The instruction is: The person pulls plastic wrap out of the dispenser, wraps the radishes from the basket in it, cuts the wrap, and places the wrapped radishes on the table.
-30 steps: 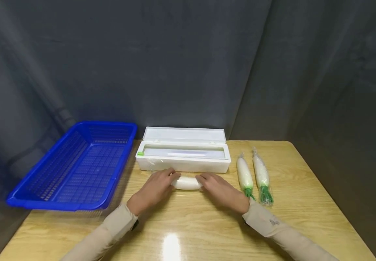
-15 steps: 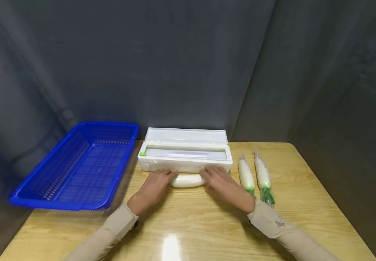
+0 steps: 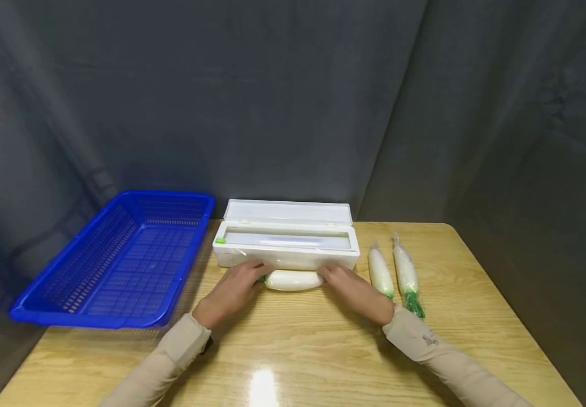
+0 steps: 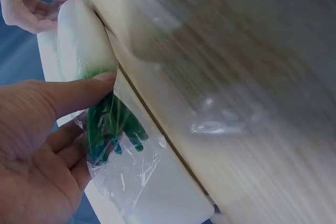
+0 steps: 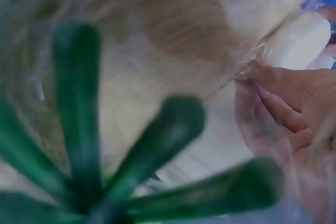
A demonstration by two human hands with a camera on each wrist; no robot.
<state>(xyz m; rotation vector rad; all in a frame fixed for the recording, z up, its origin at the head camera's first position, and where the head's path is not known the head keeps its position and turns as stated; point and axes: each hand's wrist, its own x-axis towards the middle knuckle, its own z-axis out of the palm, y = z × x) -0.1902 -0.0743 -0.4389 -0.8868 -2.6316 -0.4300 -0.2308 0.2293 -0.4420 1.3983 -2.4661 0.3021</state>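
A white radish with green leaf stalks (image 3: 294,280) lies crosswise on the table before the white cling film box (image 3: 287,259), wrapped in clear film. At its leafy end my left hand (image 3: 239,282) grips it; in the left wrist view the thumb lies over the green stalks (image 4: 113,124) and the fingers curl behind them. Loose film (image 4: 144,177) hangs beyond the stalks. My right hand (image 3: 350,291) is at the root end; in the right wrist view its thumb and fingers pinch a gathered twist of film (image 5: 245,71) just off the radish tip.
Two wrapped white radishes, a nearer one (image 3: 381,272) and a farther one (image 3: 406,268), lie to the right, by my right forearm. A blue plastic basket (image 3: 181,282) stands on the left. The box lid (image 3: 287,212) is raised, with a green slider (image 3: 220,241) at the left.
The radish has shifted slightly toward the box, and more of it shows between the hands. My hands have moved a little apart, and green stalks now show beside the left fingers.
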